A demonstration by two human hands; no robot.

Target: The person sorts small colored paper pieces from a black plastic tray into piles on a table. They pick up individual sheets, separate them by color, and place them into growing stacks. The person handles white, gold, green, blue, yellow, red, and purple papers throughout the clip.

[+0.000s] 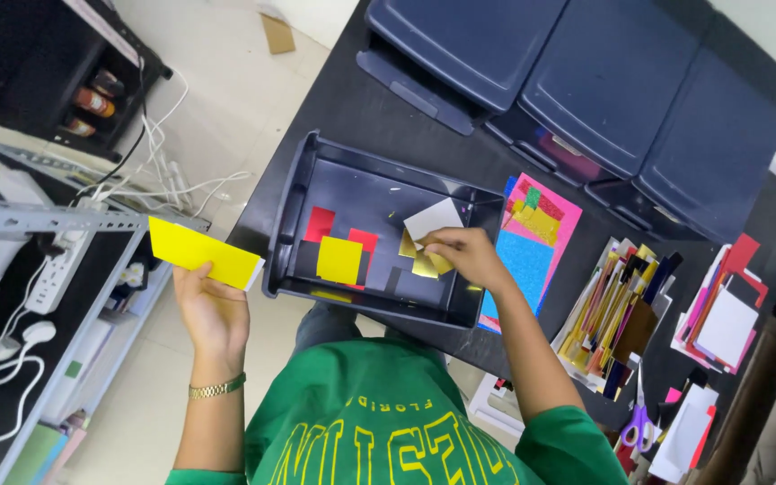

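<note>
**Right hand in the tray on paper scraps; left hand holds a yellow sheet clear of the table**

The dark plastic tray (291, 216) lies on the black table (361, 117), directly ahead of the person's body. The right hand (460, 253) reaches into its right part, fingers pinched on a small bunch of paper pieces (430, 235): one white and gold ones beneath it. The bunch sits at the fingertips, just above the tray floor; whether it is lifted or resting there cannot be told.

The left hand (213, 310) is out over the floor, left of the table edge and well apart from the tray's contents. It grips a yellow card sheet (201, 252) between thumb and fingers. The sheet's long axis runs from upper left to lower right, its lower right end close to the tray's left wall but not over it. The right hand is thus the one inside the tray.

Tray contents, loose on the bottom: a yellow square (339, 260) near the middle, red pieces (320, 223) beside and behind it, and darker pieces below.

On the table to the right of the tray lie glitter sheets (532, 247) in pink and blue, then a heap of mixed coloured card strips (612, 314). Closed dark bins (612, 72) stand behind.
</note>
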